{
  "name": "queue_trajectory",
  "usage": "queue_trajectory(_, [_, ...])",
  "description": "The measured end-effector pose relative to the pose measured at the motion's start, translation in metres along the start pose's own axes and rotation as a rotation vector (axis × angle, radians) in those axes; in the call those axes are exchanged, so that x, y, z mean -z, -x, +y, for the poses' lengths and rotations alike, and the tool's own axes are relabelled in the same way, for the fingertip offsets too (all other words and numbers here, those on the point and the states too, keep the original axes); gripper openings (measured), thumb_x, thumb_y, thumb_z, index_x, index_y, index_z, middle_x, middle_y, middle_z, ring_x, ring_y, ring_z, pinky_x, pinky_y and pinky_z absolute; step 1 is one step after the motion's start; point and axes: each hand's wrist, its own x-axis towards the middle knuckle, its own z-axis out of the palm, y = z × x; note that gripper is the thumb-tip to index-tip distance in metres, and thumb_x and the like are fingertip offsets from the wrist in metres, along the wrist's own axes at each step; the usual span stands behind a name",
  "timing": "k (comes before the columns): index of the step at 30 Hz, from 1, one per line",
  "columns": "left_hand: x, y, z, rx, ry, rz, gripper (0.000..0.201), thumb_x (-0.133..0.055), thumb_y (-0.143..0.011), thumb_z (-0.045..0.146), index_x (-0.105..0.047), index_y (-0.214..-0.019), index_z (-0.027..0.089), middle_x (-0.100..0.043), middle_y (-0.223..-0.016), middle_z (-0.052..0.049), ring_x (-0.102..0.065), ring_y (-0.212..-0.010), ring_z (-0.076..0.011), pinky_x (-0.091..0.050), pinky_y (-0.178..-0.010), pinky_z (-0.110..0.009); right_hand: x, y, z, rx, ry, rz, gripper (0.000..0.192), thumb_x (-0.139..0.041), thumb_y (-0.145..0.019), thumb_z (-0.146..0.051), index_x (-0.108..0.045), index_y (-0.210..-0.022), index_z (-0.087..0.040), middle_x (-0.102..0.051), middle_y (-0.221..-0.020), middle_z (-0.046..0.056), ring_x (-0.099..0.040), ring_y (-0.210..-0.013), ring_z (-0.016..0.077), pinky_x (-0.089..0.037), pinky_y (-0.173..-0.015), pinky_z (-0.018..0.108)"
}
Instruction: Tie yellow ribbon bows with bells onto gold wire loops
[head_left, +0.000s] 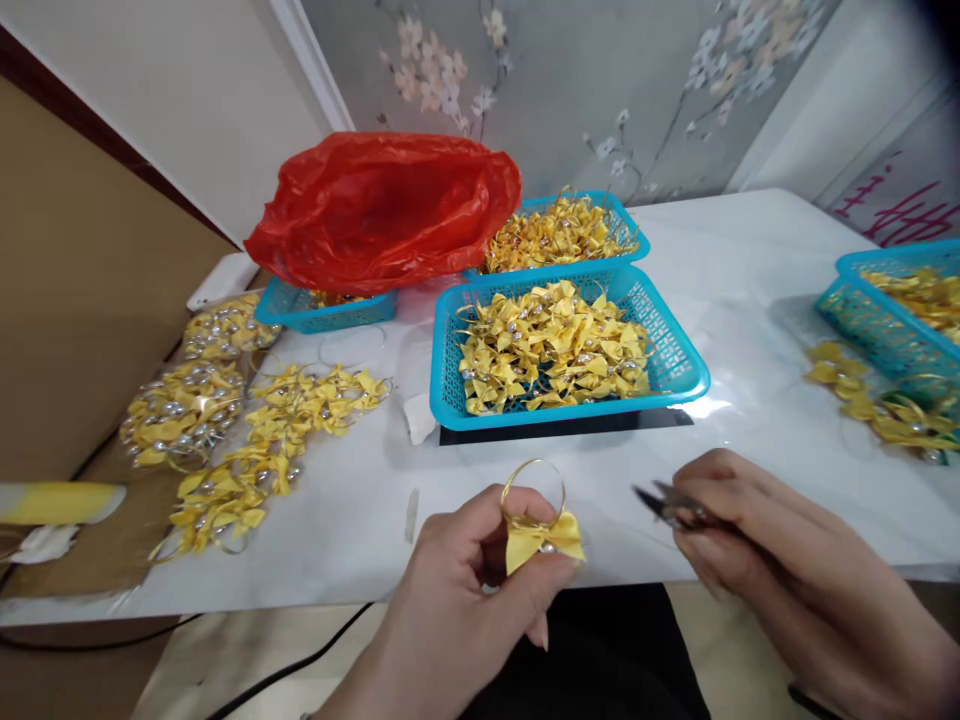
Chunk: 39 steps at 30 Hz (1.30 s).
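Observation:
My left hand (pixel 465 590) pinches a small yellow ribbon bow (pixel 541 538) with a gold wire loop standing up from it, near the table's front edge. My right hand (pixel 757 540) grips a small pair of dark metal scissors (pixel 664 503), blades pointing left toward the bow, a short gap away. Just beyond both hands stands a blue plastic basket (pixel 675 385) filled with many similar yellow bows.
A second blue basket (pixel 634 240) of bows sits behind the first, a third (pixel 862 320) at the right edge with loose bows (pixel 877 405) beside it. A red plastic bag (pixel 382 210) covers another basket at the back left. Bundled bows (pixel 247 440) lie at the left.

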Motion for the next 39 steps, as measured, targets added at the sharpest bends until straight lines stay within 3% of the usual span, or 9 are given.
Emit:
queue_trajectory(5, [0.005,0.0,-0.006,0.043,0.079,-0.04,0.015,-0.072,-0.081,0.03,-0.064,-0.092,0.024,-0.056,-0.049,0.009,-0.052,-0.039,-0.0077,-0.043,-0.047,-0.017,-0.001,-0.011,-0.014,0.078,0.008,-0.09,0.024,-0.04,-0.102,-0.016,-0.056,-0.118,-0.021,-0.056,-0.102,0.007,-0.061,-0.09,0.0162,-0.053,-0.074,0.023])
queue_trajectory(8, [0.007,0.001,-0.007,0.06,0.141,-0.07,0.015,-0.072,-0.08,0.03,-0.063,-0.091,0.023,-0.056,-0.049,0.01,-0.051,-0.039,-0.0068,-0.042,-0.047,-0.016,-0.008,-0.015,-0.009,0.109,0.057,-0.103,0.024,-0.039,-0.104,-0.02,-0.056,-0.12,-0.019,-0.059,-0.103,0.008,-0.061,-0.09,0.017,-0.054,-0.075,0.026])
queue_trajectory(12, [0.009,0.001,-0.006,0.101,0.18,-0.109,0.018,-0.073,-0.079,0.031,-0.063,-0.09,0.022,-0.058,-0.052,0.009,-0.051,-0.039,-0.0067,-0.041,-0.046,-0.017,-0.015,-0.019,0.001,0.308,0.315,0.006,0.019,-0.05,-0.1,-0.018,-0.058,-0.117,-0.012,-0.063,-0.103,0.012,-0.06,-0.087,0.0219,-0.051,-0.073,0.036])
queue_trajectory(15, [0.01,0.0,-0.005,0.113,0.154,-0.122,0.017,-0.073,-0.08,0.032,-0.062,-0.089,0.022,-0.057,-0.05,0.009,-0.05,-0.039,-0.0075,-0.04,-0.048,-0.018,-0.015,-0.023,0.004,0.39,0.407,0.02,0.019,-0.056,-0.097,-0.015,-0.06,-0.116,-0.012,-0.065,-0.097,0.01,-0.059,-0.079,0.0201,-0.046,-0.066,0.035])
queue_trajectory(24, [0.007,0.0,-0.005,0.121,0.112,-0.134,0.015,-0.07,-0.081,0.03,-0.061,-0.091,0.022,-0.054,-0.045,0.01,-0.048,-0.04,-0.0074,-0.038,-0.05,-0.018,-0.017,-0.025,-0.004,0.389,0.426,-0.053,0.018,-0.053,-0.101,-0.019,-0.06,-0.116,-0.012,-0.065,-0.095,0.008,-0.057,-0.079,0.0189,-0.042,-0.067,0.035])
queue_trajectory(39, [0.008,0.002,-0.006,0.126,0.133,-0.154,0.017,-0.069,-0.081,0.033,-0.06,-0.09,0.021,-0.053,-0.048,0.009,-0.047,-0.04,-0.0077,-0.037,-0.047,-0.018,-0.022,-0.027,-0.003,0.431,0.363,-0.044,0.016,-0.051,-0.1,-0.014,-0.058,-0.115,-0.012,-0.064,-0.093,0.009,-0.055,-0.077,0.0182,-0.039,-0.065,0.034])
